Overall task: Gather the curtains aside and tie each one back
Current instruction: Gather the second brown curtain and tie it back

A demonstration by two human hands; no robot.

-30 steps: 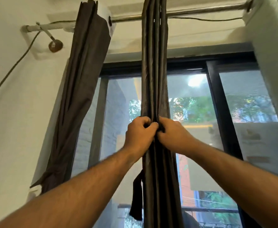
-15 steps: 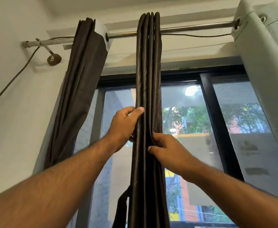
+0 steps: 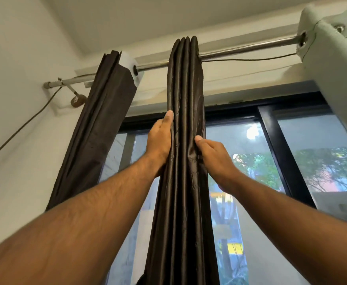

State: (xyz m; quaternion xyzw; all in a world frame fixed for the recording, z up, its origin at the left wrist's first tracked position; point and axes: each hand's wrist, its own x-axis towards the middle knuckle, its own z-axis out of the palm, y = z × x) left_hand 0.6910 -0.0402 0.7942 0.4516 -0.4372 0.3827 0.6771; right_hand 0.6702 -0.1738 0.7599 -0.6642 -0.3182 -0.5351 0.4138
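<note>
A dark brown satin curtain (image 3: pixel 186 140) hangs gathered in tight vertical pleats at the middle of the metal rod (image 3: pixel 246 48). My left hand (image 3: pixel 160 140) lies flat against the bundle's left side, fingers straight and pointing up. My right hand (image 3: pixel 211 153) grips the bundle's right edge, thumb in front and fingers curled behind the folds. A second dark brown curtain (image 3: pixel 98 128) hangs gathered at the rod's left end, touched by neither hand. A pale curtain (image 3: pixel 337 75) hangs bunched at the rod's right end.
Behind the curtains is a black-framed glass window (image 3: pixel 271 140) with trees outside. A white wall (image 3: pixel 14 99) stands to the left, with a cable (image 3: pixel 20 128) running down from the rod bracket (image 3: pixel 78 98). The ceiling is close above.
Both hands have slid up the middle curtain from a close grip at its centre. My left hand has opened flat against its left side, and the view has tilted upward.
</note>
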